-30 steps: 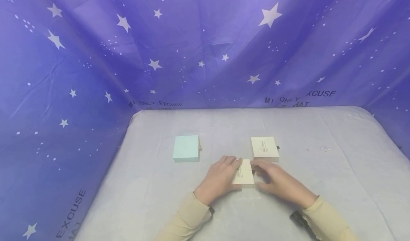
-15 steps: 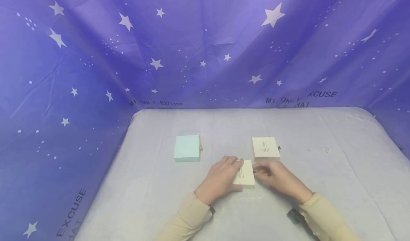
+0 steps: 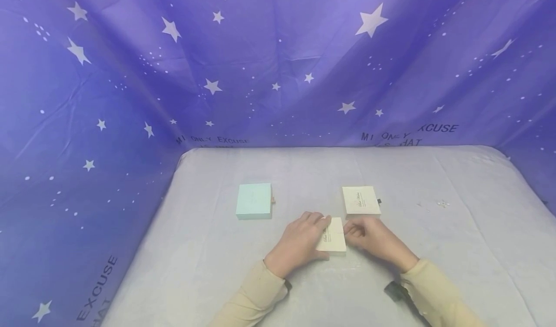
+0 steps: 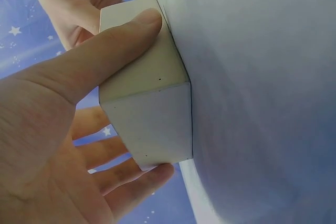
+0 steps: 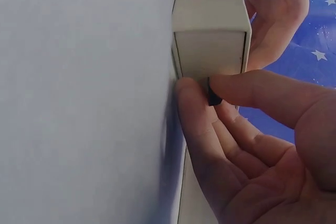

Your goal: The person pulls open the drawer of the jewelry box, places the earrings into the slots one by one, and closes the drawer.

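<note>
A small cream drawer box (image 3: 335, 236) with dark lettering on its lid lies on the table before me. My left hand (image 3: 299, 242) grips it from the left, its thumb (image 4: 131, 38) along the near side and the fingers over the far side. At the box's right end, my right hand (image 3: 375, 240) pinches a short black ribbon tab (image 5: 213, 94) between thumb and forefinger. In the right wrist view the drawer front (image 5: 210, 51) sits flush inside its sleeve.
A second cream box (image 3: 361, 200) with a black tab stands just behind the right hand. Back left is a mint-green box (image 3: 254, 201) with a tan tab. Small shiny pieces (image 3: 443, 204) lie to the right on the grey tablecloth (image 3: 208, 269). A starry purple curtain (image 3: 278, 66) hangs behind.
My right hand has closed in from beside the box's right end and taken the black tab between its fingertips. The left hand keeps its hold on the box.
</note>
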Tool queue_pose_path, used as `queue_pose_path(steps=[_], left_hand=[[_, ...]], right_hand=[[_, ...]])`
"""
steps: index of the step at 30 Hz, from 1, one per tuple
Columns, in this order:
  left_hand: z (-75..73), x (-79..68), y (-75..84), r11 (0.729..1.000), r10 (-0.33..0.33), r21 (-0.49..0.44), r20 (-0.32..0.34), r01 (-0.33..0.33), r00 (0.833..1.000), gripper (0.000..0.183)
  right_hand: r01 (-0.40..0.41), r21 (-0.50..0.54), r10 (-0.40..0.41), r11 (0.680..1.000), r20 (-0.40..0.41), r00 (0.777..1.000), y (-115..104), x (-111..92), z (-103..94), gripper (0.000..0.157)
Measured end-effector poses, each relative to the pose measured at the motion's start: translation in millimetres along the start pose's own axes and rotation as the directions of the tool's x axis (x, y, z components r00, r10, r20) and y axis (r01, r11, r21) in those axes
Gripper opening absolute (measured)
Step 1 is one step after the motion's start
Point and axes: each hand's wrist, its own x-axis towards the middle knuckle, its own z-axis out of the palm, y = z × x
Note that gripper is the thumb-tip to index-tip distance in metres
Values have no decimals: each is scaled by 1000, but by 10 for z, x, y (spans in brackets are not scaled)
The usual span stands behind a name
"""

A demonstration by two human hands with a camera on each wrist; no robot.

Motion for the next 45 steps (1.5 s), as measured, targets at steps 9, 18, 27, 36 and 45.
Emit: queue_pose_path(steps=[9,18,27,36,45], left_hand=[[24,9,-8,1000,-10,-7,11,10,1000,91],[20,12,-13,999,-22,-30,20,23,1000,90],[19,11,-12,998,-32,-45,28,33,999,91],[17,8,-18,999,-18,-42,5,18,1000,90],[10,-3,-21,999,-4,-46,-18,3,1000,91]], right_hand=[[-62,38,62,997,-1,998,13,21,14,16],[-67,37,67,997,-8,998,64,2,-5,9],[-108,77,107,991,15,994,132,-65,-85,12],[-112,88,110,990,26,994,202,-123,-184,12],[-140,62,140,988,2,990,317,-220,-306,15]])
